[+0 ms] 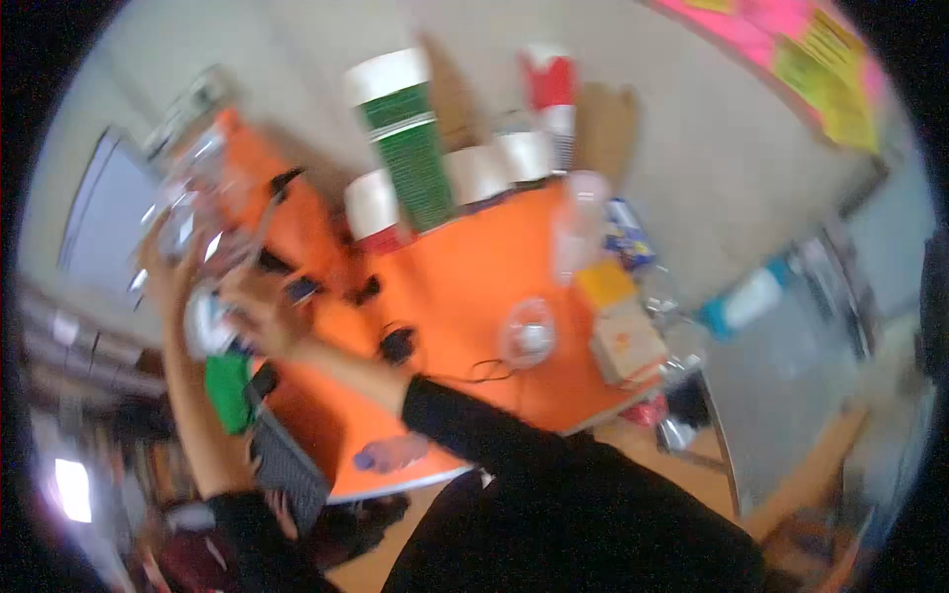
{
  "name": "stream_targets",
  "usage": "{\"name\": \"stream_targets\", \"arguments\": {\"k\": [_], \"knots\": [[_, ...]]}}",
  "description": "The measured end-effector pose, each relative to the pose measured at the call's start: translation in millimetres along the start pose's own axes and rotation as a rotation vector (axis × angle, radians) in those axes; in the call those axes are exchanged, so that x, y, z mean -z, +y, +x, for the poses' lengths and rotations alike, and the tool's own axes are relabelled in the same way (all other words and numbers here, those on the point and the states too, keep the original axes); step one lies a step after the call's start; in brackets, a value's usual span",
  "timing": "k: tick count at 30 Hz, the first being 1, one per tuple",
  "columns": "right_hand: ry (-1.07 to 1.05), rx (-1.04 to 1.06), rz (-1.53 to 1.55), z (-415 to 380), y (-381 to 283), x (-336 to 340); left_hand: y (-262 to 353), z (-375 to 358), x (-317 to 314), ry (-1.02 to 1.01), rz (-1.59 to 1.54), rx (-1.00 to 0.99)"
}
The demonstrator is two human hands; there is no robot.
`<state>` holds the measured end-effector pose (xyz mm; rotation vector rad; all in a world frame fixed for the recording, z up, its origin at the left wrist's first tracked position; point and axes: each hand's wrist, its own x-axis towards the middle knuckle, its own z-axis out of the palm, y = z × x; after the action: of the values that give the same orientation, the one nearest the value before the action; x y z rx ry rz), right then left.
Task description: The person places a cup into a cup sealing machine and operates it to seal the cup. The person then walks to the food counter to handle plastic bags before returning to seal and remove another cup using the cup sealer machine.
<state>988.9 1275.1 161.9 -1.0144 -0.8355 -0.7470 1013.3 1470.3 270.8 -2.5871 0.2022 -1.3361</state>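
Both of my arms, in black sleeves, reach to the far left end of the orange table [465, 277]. My left hand [170, 272] is up against a clear, shiny plastic item [188, 222], its fingers curled at the lower side; blur hides the item's exact kind. Close beside it, my right hand [265, 311] is over the table among small dark things and a white round item [208, 324]. Its fingers are smeared, and I cannot tell whether they hold anything. A green item [229, 390] lies just below the hands.
Green-and-white [405, 138] and red-and-white [551, 94] containers stand along the wall. A clear round container [529, 334], a cardboard box [630, 344] and a dark cable [489, 371] lie on the table. A keyboard [292, 469] sits at the near edge. Another person's arm [816, 465] shows at right.
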Motion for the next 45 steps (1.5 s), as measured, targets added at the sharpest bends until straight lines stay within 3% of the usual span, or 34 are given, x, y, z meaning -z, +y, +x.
{"name": "stream_targets", "arguments": {"k": [1, 2, 3, 5, 16, 27, 31, 33, 34, 36, 39, 41, 43, 45], "knots": [[-0.052, -0.126, 0.095, -4.7, 2.1, 1.0, 2.9, 4.1, 1.9, 0.004, -0.063, 0.016], [-0.044, 0.010, 0.035, 2.9, 1.1, 7.5, 5.7, 8.0, 3.1, 0.008, -0.127, 0.032], [-0.070, -0.001, 0.050, 6.4, -4.4, 11.2, 24.5, 11.5, 15.5, 0.003, -0.084, 0.128], [-0.087, 0.018, 0.046, 11.1, -10.1, 15.7, 17.3, 7.1, 9.1, 0.017, 0.004, 0.079], [-0.125, 0.005, 0.032, 7.1, -9.1, 10.8, 37.4, -0.8, 10.9, 0.005, -0.042, 0.434], [-0.083, 0.022, -0.007, 6.8, -8.2, 8.5, 46.7, 8.3, 0.0, 0.063, -0.031, 0.523], [-0.254, 0.010, -0.023, 47.8, -17.4, 28.8, 40.5, 10.3, -3.3, 0.014, -0.018, 0.559], [-0.726, -0.008, -0.066, 83.2, -16.7, 38.6, 44.9, 11.2, -0.6, 0.050, -0.028, 0.568], [-0.726, 0.023, -0.046, 100.6, -17.8, 32.1, 46.5, 12.2, 2.2, 0.041, -0.046, 0.574], [-1.554, 0.071, -0.337, 131.8, -17.7, 17.2, 48.6, 13.0, 7.3, 0.049, -0.039, 0.566], [-1.698, 0.156, -0.186, 138.4, -7.6, 6.4, 57.5, 21.5, 17.7, 0.025, -0.070, 0.602], [-1.446, 0.110, -0.059, 118.6, 3.5, 17.8, 65.2, 26.6, 28.5, -0.173, -0.016, 0.691], [-1.332, 0.152, -0.059, 100.8, 10.4, 21.8, 63.8, 23.8, 24.0, -0.150, -0.019, 0.690], [-0.993, 0.170, 0.061, 84.5, 17.1, 18.4, 67.7, 25.4, 23.6, -0.121, 0.021, 0.679]]}}
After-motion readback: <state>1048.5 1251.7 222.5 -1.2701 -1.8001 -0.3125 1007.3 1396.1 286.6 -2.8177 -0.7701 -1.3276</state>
